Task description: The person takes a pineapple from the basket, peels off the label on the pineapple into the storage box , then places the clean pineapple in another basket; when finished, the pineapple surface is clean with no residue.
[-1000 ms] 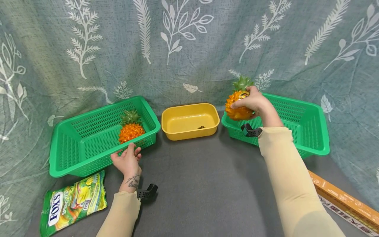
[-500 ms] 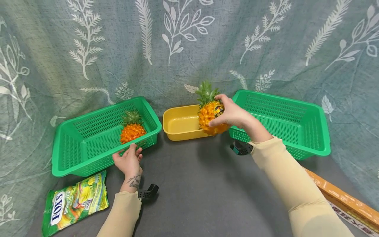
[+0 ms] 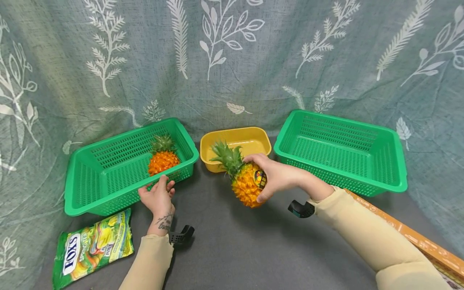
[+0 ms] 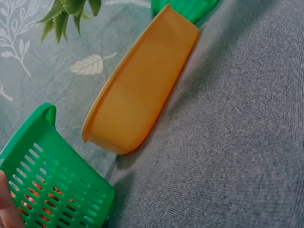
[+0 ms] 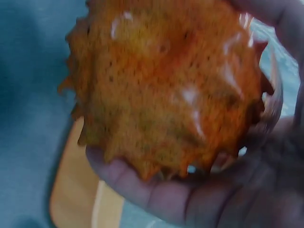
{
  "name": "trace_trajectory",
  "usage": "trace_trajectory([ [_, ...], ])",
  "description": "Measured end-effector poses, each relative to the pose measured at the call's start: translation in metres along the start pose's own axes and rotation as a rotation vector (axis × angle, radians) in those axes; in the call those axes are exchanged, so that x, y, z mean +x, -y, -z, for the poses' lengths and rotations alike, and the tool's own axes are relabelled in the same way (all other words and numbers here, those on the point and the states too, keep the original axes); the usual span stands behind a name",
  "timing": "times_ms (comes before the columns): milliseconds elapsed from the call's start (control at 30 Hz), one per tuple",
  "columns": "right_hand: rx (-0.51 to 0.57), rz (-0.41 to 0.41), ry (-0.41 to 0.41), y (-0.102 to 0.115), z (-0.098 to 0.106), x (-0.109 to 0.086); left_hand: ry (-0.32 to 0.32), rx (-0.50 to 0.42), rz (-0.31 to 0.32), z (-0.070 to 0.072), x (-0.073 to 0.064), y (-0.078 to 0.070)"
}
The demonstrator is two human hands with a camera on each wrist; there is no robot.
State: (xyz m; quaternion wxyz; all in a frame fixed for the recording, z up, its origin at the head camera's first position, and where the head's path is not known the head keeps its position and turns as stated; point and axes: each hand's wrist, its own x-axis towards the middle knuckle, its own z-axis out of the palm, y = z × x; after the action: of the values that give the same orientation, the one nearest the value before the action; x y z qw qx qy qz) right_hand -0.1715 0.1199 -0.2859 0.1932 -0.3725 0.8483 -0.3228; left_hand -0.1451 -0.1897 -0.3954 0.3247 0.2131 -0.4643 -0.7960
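In my right hand [image 3: 277, 177] I grip a small orange pineapple [image 3: 248, 185] with a green leafy crown and a dark sticker. It hangs tilted over the grey surface, in front of the yellow tub [image 3: 237, 131], its crown pointing up and left. The right wrist view shows its spiky base [image 5: 161, 90] close up, my fingers curled around it. My left hand [image 3: 158, 199] holds the near rim of the left green basket [image 3: 108, 197]. Another orange pineapple [image 3: 163, 161] lies inside that basket, at its right end.
A second green basket [image 3: 340, 155] stands at the right. A Fox's candy bag [image 3: 94, 247] lies in front of the left basket. At the lower right is a long orange box [image 3: 409, 235]. A patterned curtain [image 3: 232, 60] hangs behind everything.
My right hand has carried the pineapple from above the right basket leftward and toward me, past the yellow tub. The pineapple has tilted, crown to the left. My left hand stays at the basket rim.
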Motion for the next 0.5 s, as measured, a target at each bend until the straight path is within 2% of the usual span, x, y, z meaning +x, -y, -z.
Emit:
trace_trajectory([
  [133, -0.03, 0.082, 0.113, -0.004, -0.015, 0.001, -0.008, 0.006, 0.0, 0.0, 0.001, 0.001],
  [233, -0.056, 0.107, 0.183, -0.007, -0.026, 0.004, -0.009, 0.011, -0.002, 0.0, 0.001, 0.001],
  [500, -0.073, 0.057, 0.303, -0.015, -0.045, 0.013, 0.0, 0.029, 0.01, 0.0, -0.001, -0.001],
])
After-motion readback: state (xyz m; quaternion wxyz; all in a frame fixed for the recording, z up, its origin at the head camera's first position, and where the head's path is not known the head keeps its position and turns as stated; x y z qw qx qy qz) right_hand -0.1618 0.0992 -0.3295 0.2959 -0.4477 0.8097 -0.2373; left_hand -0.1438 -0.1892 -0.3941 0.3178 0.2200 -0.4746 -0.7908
